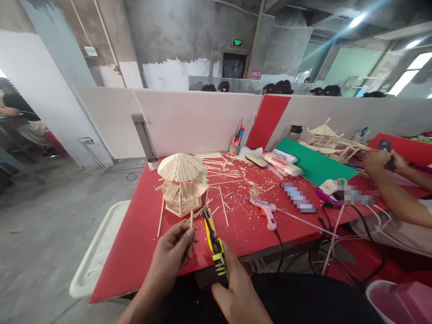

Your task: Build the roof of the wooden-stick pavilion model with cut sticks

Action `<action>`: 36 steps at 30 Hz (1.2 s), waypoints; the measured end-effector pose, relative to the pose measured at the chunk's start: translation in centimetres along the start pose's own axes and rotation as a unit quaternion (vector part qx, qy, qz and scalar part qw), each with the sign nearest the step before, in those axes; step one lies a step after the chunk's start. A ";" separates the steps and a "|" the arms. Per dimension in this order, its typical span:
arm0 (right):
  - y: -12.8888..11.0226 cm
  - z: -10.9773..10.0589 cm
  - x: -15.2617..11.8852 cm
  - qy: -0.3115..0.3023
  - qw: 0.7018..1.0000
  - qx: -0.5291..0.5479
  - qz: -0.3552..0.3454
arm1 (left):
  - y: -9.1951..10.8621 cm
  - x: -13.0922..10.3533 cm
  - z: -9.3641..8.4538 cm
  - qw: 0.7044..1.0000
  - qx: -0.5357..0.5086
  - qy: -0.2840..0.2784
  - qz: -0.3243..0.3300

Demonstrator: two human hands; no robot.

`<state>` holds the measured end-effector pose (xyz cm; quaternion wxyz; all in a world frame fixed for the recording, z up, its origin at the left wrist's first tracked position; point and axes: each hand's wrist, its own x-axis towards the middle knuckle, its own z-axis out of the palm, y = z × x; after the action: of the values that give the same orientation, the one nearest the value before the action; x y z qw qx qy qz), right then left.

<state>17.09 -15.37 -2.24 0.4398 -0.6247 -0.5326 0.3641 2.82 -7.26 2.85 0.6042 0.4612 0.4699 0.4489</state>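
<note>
Between thumb and fingers, my left hand (176, 246) pinches a short wooden stick (192, 219) held roughly upright. My right hand (232, 281) grips a yellow and black cutting tool that looks like pliers (212, 238), its jaws pointing away from me just right of the stick. Beyond both hands stands a small pavilion model (182, 182) built of wooden sticks, with a sloped roof and a lower tier. Loose wooden sticks (223, 206) and shavings lie beside it on the red tabletop (135, 252).
A pink glue gun (266, 211) lies to the right, its black cord hanging over the edge. Behind are a pen holder (234, 146), bagged sticks (282, 164) and a green board (310, 162). A co-worker's hands (378, 162) work at far right near another stick model (326, 135).
</note>
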 end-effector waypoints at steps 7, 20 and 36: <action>0.5 -1.5 1.2 0.018 0.996 -0.080 0.019 | 2.1 2.1 -2.1 0.990 -0.133 0.010 -0.055; 1.9 -3.9 5.7 0.086 0.870 -0.475 0.098 | 2.4 4.7 -2.8 0.954 -0.266 -0.008 -0.137; 2.0 -3.7 6.3 0.074 0.872 -0.469 0.115 | 3.3 4.6 -3.1 0.951 -0.266 0.007 -0.156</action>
<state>22.24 -9.86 -2.77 0.0882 -0.8394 -0.5315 0.0721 0.18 -1.80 4.97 0.7640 0.2015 0.4039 0.4611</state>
